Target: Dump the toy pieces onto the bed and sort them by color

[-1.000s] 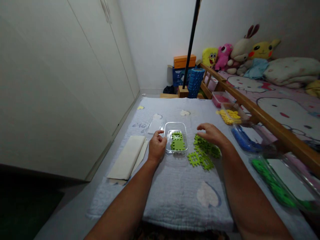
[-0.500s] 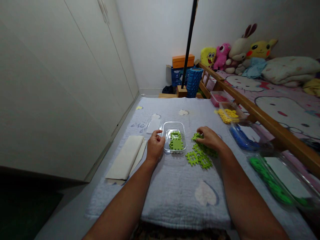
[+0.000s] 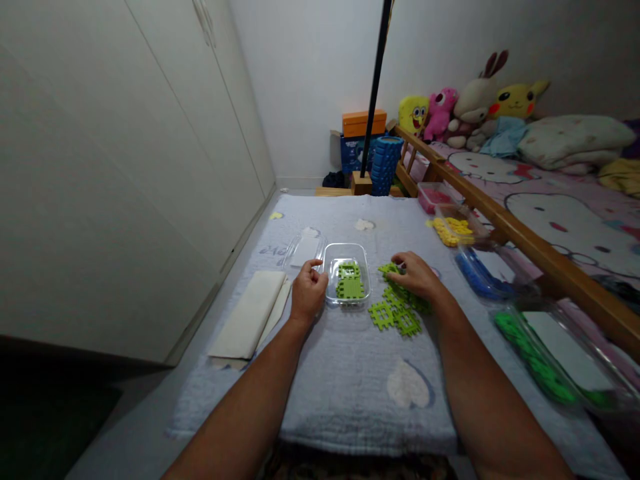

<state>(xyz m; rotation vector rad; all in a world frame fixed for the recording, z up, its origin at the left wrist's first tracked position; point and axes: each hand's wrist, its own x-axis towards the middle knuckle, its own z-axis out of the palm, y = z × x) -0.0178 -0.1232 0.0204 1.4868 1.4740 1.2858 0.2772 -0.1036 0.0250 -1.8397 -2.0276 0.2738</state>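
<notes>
A clear plastic box (image 3: 331, 256) lies on a light blue blanket (image 3: 350, 360) and holds a few green grid-shaped pieces (image 3: 349, 283). My left hand (image 3: 307, 293) curls against the box's left rim and grips it. A loose pile of the same green pieces (image 3: 395, 313) lies just right of the box. My right hand (image 3: 415, 275) rests on top of that pile with its fingers bent down onto a piece; I cannot make out whether it is pinched.
The box's clear lid (image 3: 303, 250) and a folded white cloth (image 3: 250, 313) lie to the left. Along the wooden bed rail (image 3: 520, 233) on the right stand clear boxes of red, yellow (image 3: 453, 230), blue (image 3: 480, 273) and green (image 3: 540, 360) pieces. White wardrobe doors line the left.
My right hand came down from hovering above the green pile onto it. The left hand stayed on the box's rim. The view shifted slightly.
</notes>
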